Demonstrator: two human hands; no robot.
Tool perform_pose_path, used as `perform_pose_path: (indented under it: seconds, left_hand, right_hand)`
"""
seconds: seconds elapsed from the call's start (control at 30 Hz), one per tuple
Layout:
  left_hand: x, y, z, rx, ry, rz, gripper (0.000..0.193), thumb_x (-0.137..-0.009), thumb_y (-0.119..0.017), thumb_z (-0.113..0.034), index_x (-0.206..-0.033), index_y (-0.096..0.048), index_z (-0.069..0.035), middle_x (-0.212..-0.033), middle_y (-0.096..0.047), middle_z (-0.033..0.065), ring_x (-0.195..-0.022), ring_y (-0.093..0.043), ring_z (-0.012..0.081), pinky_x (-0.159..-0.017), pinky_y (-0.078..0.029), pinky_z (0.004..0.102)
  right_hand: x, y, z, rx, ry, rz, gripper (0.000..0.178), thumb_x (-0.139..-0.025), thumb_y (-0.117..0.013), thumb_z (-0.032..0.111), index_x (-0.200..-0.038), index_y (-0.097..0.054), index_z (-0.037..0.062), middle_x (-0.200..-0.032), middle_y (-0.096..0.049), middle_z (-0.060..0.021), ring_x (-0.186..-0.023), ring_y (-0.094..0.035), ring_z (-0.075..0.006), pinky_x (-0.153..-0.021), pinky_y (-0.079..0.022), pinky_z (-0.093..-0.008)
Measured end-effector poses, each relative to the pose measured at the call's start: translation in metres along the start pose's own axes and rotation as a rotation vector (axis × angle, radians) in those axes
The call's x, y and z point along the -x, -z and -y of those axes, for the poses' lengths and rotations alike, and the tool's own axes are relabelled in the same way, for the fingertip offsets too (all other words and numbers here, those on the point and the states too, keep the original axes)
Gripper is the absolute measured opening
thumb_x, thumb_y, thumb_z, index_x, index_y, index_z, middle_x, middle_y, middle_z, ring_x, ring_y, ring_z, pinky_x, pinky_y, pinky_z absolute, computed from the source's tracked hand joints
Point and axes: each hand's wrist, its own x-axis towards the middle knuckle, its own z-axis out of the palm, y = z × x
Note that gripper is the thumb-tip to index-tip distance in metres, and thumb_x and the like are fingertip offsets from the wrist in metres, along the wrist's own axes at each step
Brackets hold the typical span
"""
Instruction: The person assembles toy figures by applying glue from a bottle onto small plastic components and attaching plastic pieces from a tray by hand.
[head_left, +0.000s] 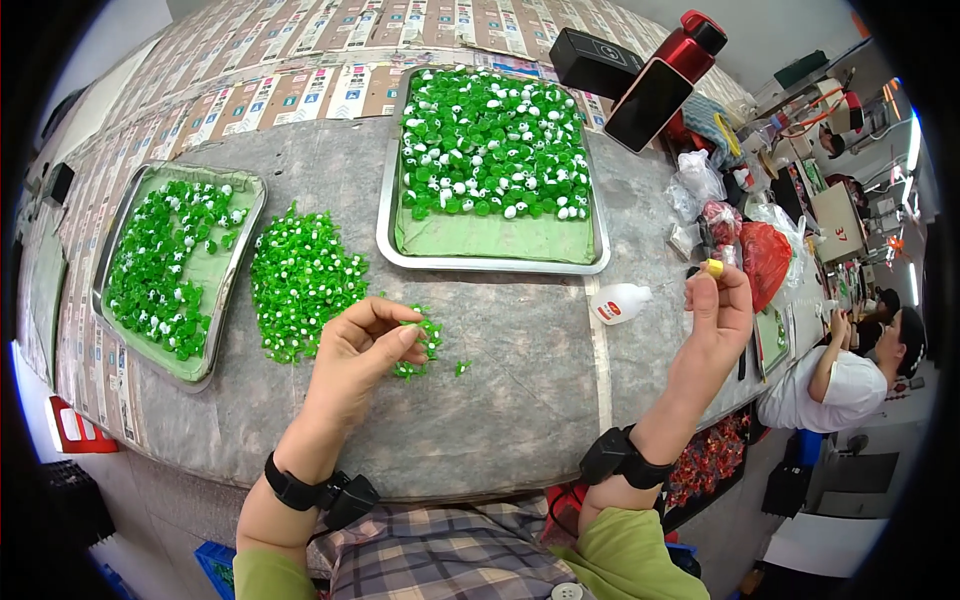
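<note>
My left hand is closed in a pinch, with a small green piece showing at thumb and fingertip. Just beyond it lie a few loose green pieces, and to its left a heap of small green pieces with white spots. Over on the right, my right hand is raised with its fingers closed around a small yellow cap-like piece. A white plastic bottle with a red label lies on its side between the hands, nearer the right one.
Two metal trays hold green and white pieces: a large one ahead and a smaller one at left. Back right are a red flask, a phone, a black box and plastic bags. A co-worker sits far right.
</note>
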Motion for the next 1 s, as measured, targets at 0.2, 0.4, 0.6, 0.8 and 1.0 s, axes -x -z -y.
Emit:
perform_pose_path:
  seconds: [0.2,0.4,0.6,0.8,1.0]
  left_hand:
    - [-0.001,-0.002,-0.001,0.067,0.002,-0.011,0.013,-0.076,-0.056,-0.007,-0.087,-0.054,-0.001,-0.075,-0.057,0.0053,-0.066,-0.056,0.0116,-0.061,-0.047,0.0234]
    - [-0.001,0.001,-0.001,0.155,0.079,0.024,0.014,-0.075,-0.059,-0.009,-0.086,-0.054,-0.002,-0.074,-0.058,0.0055,-0.066,-0.057,0.0120,-0.061,-0.047,0.0239]
    - [0.000,0.005,-0.004,0.285,0.136,0.058,0.013,-0.075,-0.059,-0.010,-0.085,-0.055,-0.004,-0.074,-0.058,0.0051,-0.066,-0.057,0.0127,-0.061,-0.048,0.0246]
    - [-0.003,0.010,0.001,0.364,0.142,0.109,0.010,-0.076,-0.058,-0.008,-0.084,-0.054,-0.004,-0.073,-0.058,0.0059,-0.064,-0.057,0.0128,-0.060,-0.049,0.0246]
    - [-0.003,0.012,0.003,0.382,0.134,0.114,0.010,-0.076,-0.058,-0.009,-0.083,-0.054,-0.004,-0.072,-0.058,0.0061,-0.064,-0.057,0.0133,-0.060,-0.049,0.0246]
  right_hand:
    - [0.006,0.031,-0.067,0.428,-0.243,0.360,0.044,-0.061,-0.072,0.021,-0.095,-0.053,0.0015,-0.089,-0.052,-0.0068,-0.075,-0.051,-0.0140,-0.063,-0.041,-0.0240]
    - [0.007,0.006,-0.053,0.273,-0.390,0.404,0.036,-0.067,-0.067,0.015,-0.096,-0.052,-0.0001,-0.094,-0.055,-0.0087,-0.082,-0.052,-0.0127,-0.068,-0.042,-0.0248]
    - [0.014,-0.047,0.020,-0.208,-0.144,0.437,0.033,-0.068,-0.066,0.007,-0.096,-0.049,-0.0012,-0.090,-0.055,-0.0056,-0.077,-0.054,-0.0100,-0.069,-0.042,-0.0204]
    - [0.033,-0.075,0.031,-0.230,0.024,0.352,0.039,-0.057,-0.076,0.012,-0.083,-0.049,0.0028,-0.075,-0.051,-0.0009,-0.068,-0.050,-0.0055,-0.054,-0.040,-0.0170]
    - [0.042,-0.077,0.021,-0.260,0.161,0.358,0.042,-0.056,-0.077,0.023,-0.080,-0.049,0.0030,-0.071,-0.051,-0.0010,-0.061,-0.050,-0.0074,-0.052,-0.039,-0.0195]
